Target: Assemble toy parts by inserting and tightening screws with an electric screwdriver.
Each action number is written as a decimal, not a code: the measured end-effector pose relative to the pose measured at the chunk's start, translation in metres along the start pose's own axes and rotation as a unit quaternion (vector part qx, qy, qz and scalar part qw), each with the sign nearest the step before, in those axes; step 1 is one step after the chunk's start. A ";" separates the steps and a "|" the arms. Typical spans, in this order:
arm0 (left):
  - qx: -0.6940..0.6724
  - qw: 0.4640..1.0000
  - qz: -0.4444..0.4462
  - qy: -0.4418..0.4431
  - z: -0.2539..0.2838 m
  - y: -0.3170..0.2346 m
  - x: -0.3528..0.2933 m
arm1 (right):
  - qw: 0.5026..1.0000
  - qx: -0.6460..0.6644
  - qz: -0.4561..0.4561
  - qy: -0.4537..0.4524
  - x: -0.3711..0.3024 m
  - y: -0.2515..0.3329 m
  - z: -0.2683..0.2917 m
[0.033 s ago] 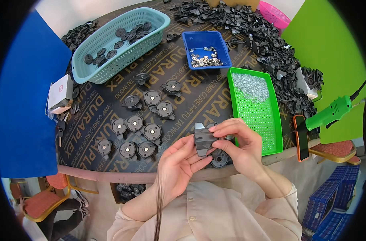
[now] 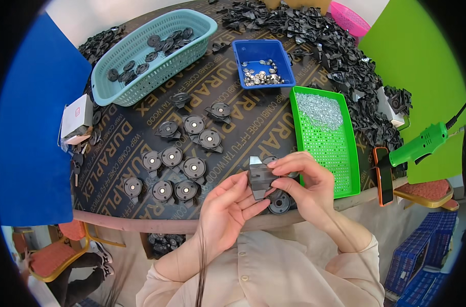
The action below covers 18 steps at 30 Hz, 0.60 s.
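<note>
Left hand: the left hand point(image 2: 228, 207) lies palm-up just over the table's near edge, fingers half curled under the dark plastic part point(image 2: 260, 177), cradling it from below.
Right hand: the right hand point(image 2: 305, 184) comes over the top, fingertips pinching the part's upper edge, likely to steady it at working height.
Held part: dark grey, angular, with a pale bevelled face; its underside is hidden by fingers.
Beneath: a round black disc piece point(image 2: 280, 202) sits just under the hands.
Finished row: disc assemblies point(image 2: 194, 167) with metal centres lie grouped left, within reach.
Supplies: green tray point(image 2: 340, 169) of small screws at right; blue bin point(image 2: 253, 51) of metal pieces and teal basket point(image 2: 141, 87) farther back.
</note>
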<state>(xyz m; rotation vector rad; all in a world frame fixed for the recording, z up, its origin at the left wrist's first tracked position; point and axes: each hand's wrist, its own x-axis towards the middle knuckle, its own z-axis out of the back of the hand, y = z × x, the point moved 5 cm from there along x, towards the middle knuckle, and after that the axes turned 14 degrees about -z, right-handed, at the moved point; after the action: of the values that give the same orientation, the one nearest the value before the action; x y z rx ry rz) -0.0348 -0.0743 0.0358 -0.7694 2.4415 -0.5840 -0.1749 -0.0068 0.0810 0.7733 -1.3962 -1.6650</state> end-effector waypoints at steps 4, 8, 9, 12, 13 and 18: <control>-0.003 1.000 0.012 -0.001 0.000 -0.001 0.000 | 0.994 -0.095 0.049 0.015 -0.004 0.004 -0.001; 0.064 0.997 -0.029 0.026 0.009 -0.001 0.003 | 0.978 -0.178 0.073 0.085 0.009 0.020 0.004; 0.065 0.997 -0.035 0.020 0.009 -0.002 0.002 | 0.979 -0.176 0.069 0.080 0.025 0.024 0.007; 0.484 0.806 -0.307 0.146 -0.014 -0.026 0.003 | 0.911 -0.381 0.155 -0.043 0.098 0.040 0.026; 0.486 0.805 -0.307 0.146 -0.015 -0.028 0.010 | 0.890 -0.436 0.130 -0.028 0.130 0.029 0.027; 0.800 0.316 -0.448 0.245 -0.041 -0.026 0.032 | 0.854 -0.510 0.007 0.108 0.233 -0.028 0.010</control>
<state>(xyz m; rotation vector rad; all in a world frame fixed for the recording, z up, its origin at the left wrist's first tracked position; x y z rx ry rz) -0.0707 -0.1031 0.0706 -0.7448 0.1518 -3.0667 -0.3012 -0.2037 0.0661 0.2877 -0.2219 -1.9032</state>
